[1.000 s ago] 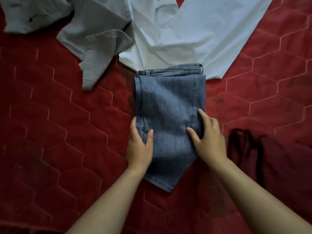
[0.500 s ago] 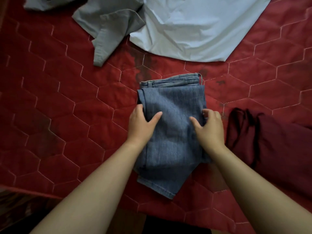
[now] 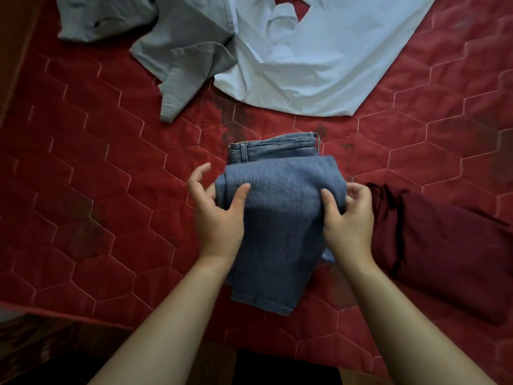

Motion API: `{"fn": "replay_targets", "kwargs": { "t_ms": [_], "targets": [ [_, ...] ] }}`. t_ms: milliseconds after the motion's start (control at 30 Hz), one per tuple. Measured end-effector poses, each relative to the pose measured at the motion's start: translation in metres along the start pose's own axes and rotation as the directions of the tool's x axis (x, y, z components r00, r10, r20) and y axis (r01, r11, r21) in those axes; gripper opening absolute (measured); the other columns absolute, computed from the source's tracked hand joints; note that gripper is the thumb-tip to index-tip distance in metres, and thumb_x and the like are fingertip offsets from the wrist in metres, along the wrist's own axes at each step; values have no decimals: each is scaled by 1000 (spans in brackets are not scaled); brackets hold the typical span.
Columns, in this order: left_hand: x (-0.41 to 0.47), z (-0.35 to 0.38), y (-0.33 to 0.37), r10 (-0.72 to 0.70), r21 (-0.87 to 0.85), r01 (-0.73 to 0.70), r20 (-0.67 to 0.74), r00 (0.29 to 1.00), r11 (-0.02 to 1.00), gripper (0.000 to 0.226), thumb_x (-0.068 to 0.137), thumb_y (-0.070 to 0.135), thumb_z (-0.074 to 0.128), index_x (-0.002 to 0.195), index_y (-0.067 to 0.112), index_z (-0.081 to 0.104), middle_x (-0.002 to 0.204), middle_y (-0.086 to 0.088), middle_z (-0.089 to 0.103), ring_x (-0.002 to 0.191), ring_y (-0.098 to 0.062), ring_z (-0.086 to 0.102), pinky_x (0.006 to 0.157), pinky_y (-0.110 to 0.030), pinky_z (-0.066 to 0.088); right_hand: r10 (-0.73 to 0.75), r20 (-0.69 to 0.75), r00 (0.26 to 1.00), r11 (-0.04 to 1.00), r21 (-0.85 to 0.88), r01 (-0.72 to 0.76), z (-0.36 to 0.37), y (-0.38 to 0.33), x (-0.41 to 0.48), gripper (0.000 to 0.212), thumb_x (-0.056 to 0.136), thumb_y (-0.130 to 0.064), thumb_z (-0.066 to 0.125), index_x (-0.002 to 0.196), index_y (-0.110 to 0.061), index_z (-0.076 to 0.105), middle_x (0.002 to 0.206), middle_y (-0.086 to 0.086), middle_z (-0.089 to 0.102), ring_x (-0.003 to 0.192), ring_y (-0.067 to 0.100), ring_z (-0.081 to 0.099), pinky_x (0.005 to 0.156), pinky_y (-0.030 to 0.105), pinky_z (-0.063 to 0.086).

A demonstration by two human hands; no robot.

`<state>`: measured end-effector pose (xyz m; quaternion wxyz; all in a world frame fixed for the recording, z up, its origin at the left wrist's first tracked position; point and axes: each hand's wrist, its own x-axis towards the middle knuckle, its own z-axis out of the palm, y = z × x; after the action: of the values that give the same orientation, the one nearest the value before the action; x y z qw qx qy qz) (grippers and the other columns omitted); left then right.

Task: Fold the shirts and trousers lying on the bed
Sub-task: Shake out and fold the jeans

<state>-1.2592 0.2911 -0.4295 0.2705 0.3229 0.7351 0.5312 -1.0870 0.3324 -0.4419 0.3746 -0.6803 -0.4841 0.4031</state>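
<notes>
Folded blue jeans [image 3: 280, 207] lie on the red quilted bed [image 3: 91, 207], waistband at the far end, leg hems toward me. My left hand [image 3: 219, 215] grips the left edge of the upper fold, thumb on top and fingers curled beside it. My right hand [image 3: 347, 218] grips the right edge the same way. The gripped fold bulges up off the layers below. A white shirt [image 3: 327, 56] and a grey-blue shirt [image 3: 188, 48] lie crumpled at the far side of the bed.
A dark maroon garment [image 3: 444, 251] lies just right of the jeans, close to my right hand. Another grey garment [image 3: 102, 18] sits at the far left. The bed's near edge [image 3: 83, 319] runs below my forearms, with dark floor beyond.
The jeans have been drawn toward me, away from the white shirt. My hands went from lying flat on the denim to gripping its side edges and raising the fold.
</notes>
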Motion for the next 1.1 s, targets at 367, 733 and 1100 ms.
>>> {"fn": "replay_targets", "kwargs": {
  "t_ms": [367,733,1100],
  "targets": [
    [69,14,-23,-183,198,116,366,913,973,98,74,22,78,144,40,11,146,-6,37,133,-18,38,111,-39,31,106,443,890,994,-78,-79,21,-11,78,86,83,-27,70,147,-35,13,146,4,40,133,15,38,110,35,34],
    [102,38,-49,0,121,-18,148,989,993,59,83,12,67,135,21,39,110,5,60,99,4,58,88,-12,44,-93,127,988,993,-56,101,55,5,99,63,81,-19,70,136,-27,40,120,-6,60,107,4,57,93,17,44],
    [95,33,-50,-8,279,-58,229,973,958,68,80,14,70,137,24,35,129,0,56,114,-14,56,98,-31,45,-92,109,990,993,-58,99,51,17,102,73,79,-19,70,138,-38,31,90,-17,62,83,-7,59,75,7,44]
  ]
}}
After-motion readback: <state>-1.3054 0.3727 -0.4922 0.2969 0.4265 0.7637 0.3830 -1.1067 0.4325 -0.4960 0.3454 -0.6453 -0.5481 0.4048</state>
